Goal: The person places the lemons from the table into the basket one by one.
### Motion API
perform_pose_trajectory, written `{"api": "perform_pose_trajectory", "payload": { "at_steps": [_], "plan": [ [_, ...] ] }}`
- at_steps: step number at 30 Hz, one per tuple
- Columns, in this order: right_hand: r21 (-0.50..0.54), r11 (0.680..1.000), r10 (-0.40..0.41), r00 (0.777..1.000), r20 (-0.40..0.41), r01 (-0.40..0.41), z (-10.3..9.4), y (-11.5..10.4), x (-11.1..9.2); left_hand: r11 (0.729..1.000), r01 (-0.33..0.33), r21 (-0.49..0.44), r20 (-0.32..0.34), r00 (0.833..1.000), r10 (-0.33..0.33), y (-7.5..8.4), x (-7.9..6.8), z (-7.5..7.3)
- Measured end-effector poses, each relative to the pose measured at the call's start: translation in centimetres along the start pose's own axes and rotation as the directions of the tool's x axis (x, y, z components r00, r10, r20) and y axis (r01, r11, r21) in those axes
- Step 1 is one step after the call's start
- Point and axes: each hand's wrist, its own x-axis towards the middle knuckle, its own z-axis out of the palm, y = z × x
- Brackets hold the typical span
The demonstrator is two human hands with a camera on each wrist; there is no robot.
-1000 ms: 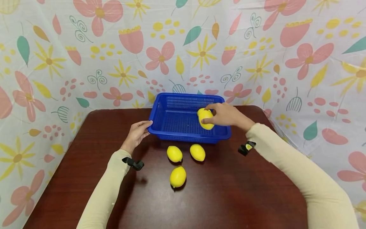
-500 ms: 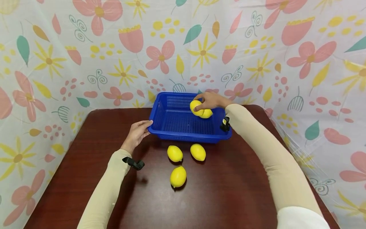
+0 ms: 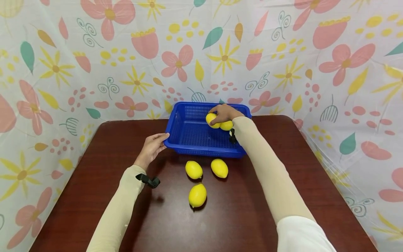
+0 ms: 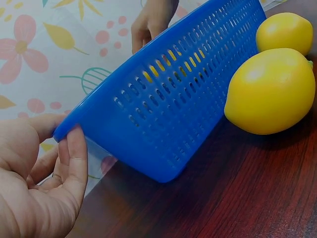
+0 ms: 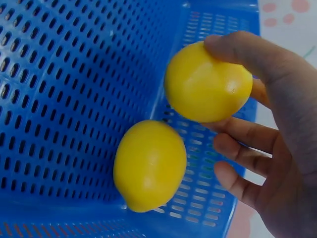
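Observation:
My left hand (image 3: pixel 151 149) pinches the left rim of a blue plastic basket (image 3: pixel 204 151), thumb on top and fingers beneath, as the left wrist view also shows. Inside the basket, toward its back right, my right hand (image 3: pixel 225 112) holds a yellow lemon (image 5: pixel 205 82) between thumb and fingers. Beside it a second lemon (image 5: pixel 150 166) lies in the basket. On the table in front of the basket are three more: a left lemon (image 3: pixel 193 170), a right lemon (image 3: pixel 219 168) and a nearer lemon (image 3: pixel 197 195).
The dark brown wooden table (image 3: pixel 252 210) carries the basket near its back edge. Behind and at the sides hangs a white flower-patterned cloth (image 3: pixel 189 52). A black wrist strap mount (image 3: pixel 148 180) sits on the left sleeve.
My right hand has moved left and back within the basket, carrying the lemon off from in front of the other one. My left hand has stayed on the rim.

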Motion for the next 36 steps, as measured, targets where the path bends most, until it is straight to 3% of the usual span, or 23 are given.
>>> {"api": "perform_pose_trajectory", "payload": {
  "at_steps": [7,23,31,36],
  "plan": [
    [-0.05,0.995,0.086,0.996,0.008,-0.086,1.2,-0.3,1.0,1.0,0.0,-0.008,0.0,1.0,0.0,0.0,-0.1,0.1],
    [-0.13,0.986,0.104,0.994,0.013,-0.102,3.0,-0.4,2.5,1.0,-0.016,-0.006,-0.016,1.0,0.016,-0.3,0.1,0.1],
    [-0.062,0.995,0.072,0.997,-0.016,-0.073,1.6,0.5,1.5,1.0,-0.021,-0.023,-0.008,1.0,0.021,-0.3,0.1,0.3],
    [0.016,1.0,0.0,0.995,-0.104,0.002,-0.1,0.9,-0.3,0.999,-0.018,-0.03,-0.015,1.0,0.018,-0.2,-0.1,0.2]
  ]
}}
